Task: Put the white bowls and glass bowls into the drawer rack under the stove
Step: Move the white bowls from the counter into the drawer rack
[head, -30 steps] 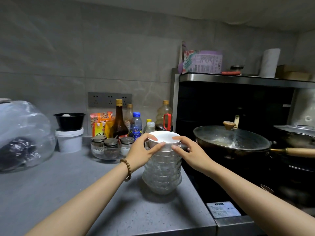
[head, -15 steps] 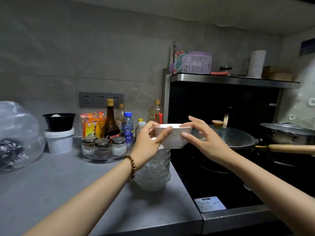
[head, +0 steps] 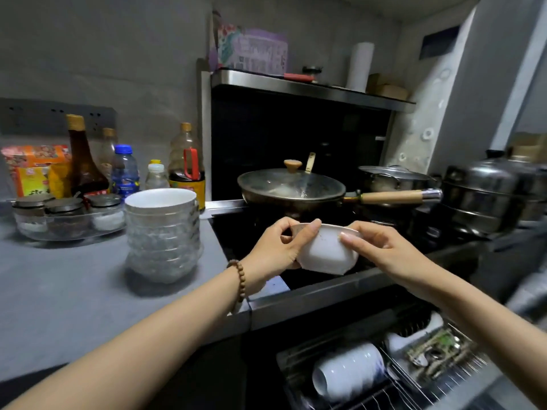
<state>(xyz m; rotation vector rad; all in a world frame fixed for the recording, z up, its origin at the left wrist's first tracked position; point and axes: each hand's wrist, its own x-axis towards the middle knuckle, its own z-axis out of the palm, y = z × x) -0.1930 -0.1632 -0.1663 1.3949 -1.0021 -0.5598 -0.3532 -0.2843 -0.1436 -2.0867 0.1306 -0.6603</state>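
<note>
White glazed ceramic: one small bowl (head: 327, 254), held in the air above the front edge of the stove (head: 233, 232) and tilted, outer wall toward the camera and rim uppermost. Handling, as judged: rigid, light enough for one hand, smooth and probably slippery on the glaze, and brittle, so liable to chip against metal wire or another bowl. Best hold, as judged: across the rim with a thumb inside and fingers outside, or cupped under the foot, and set down rather than dropped. Left hand (head: 278, 247): curled round the left side of the bowl, thumb over the near rim and the other fingers (head: 307, 230) wrapped against the wall. Right hand (head: 381, 250): grips the right side, with fingertips (head: 350, 235) laid along the rim. The bowl sits between the two hands, gripped on both sides, its lower wall and foot bare. Destination: drawer rack (head: 438, 383), pulled open beneath the stove and below the hands, already carrying a row of white bowls (head: 346, 371) lying on their sides; the bowl in hand is well above it. Remaining stock: stack of glass bowls (head: 164, 247) with one more white bowl (head: 161, 199) nested on top, standing on the grey worktop (head: 74, 279) to the left of the stove, clear of both hands.
</note>
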